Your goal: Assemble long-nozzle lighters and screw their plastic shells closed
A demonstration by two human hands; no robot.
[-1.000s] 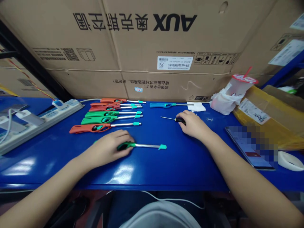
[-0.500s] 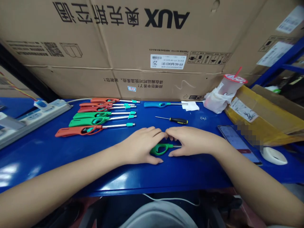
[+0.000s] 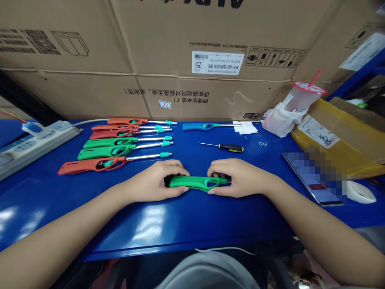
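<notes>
Green utility lighter (image 3: pixel 194 182) held by left-hand grip (image 3: pixel 153 180) at handle, right-hand grip (image 3: pixel 242 178) at barrel. Black-yellow screwdriver (image 3: pixel 231 148) on blue counter (image 3: pixel 192 220) beyond.

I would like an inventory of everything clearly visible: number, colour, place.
Held lighter: 1, green, centre front
Orange lighters: 4, reddish orange, left row
Green lighters: 2, green, same row
Blue lighter: 1, blue, back
Screwdriver: 1, black and yellow, centre
Paper: 1, white, under blue lighter's tip
Small pieces: several, white, right of screwdriver
Bagged cup: 1, pale, back right
Package: 1, yellow, right
Phone: 1, dark, right
Oval object: 1, white, beside phone
Power strip: 1, white, left
Table: 1, blue, foreground
Cardboard: 1, brown, back
Left hand: 1, bare, on held lighter
Right hand: 1, bare, on held lighter
</notes>
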